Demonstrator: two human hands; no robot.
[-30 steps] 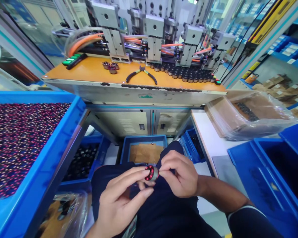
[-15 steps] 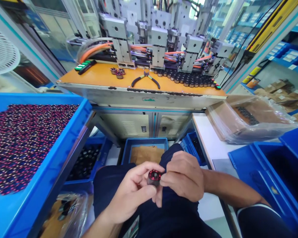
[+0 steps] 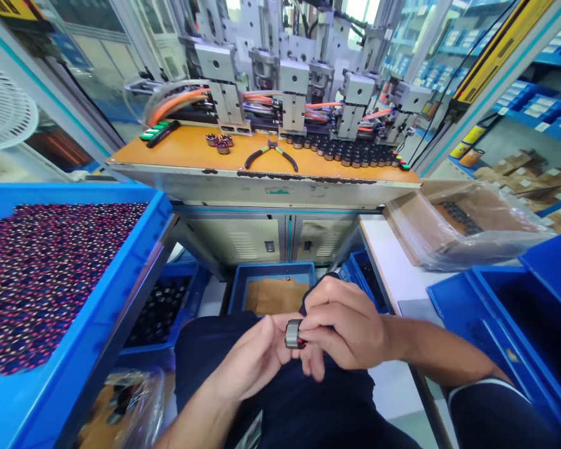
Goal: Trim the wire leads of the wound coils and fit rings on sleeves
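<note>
Over my lap, both hands meet on one small round motor part (image 3: 293,333), a grey metal ring with red windings showing at its lower right. My left hand (image 3: 257,358) supports it from the left and below with thumb and fingers. My right hand (image 3: 343,330) pinches its right side with fingertips curled over it. The ring is turned side-on to me, so its wound face is mostly hidden.
A large blue bin (image 3: 75,337) at left is full of red-wound parts. An orange machine table (image 3: 191,146) ahead carries pliers (image 3: 271,153), three loose parts (image 3: 219,141) and rows of black parts (image 3: 350,153). Blue crates (image 3: 495,337) stand right, a bagged cardboard box (image 3: 467,221) behind them.
The part has been turned between my fingers from showing its red wound face to showing its grey side. Both hands stayed together over my lap; the head camera tilted slightly.
</note>
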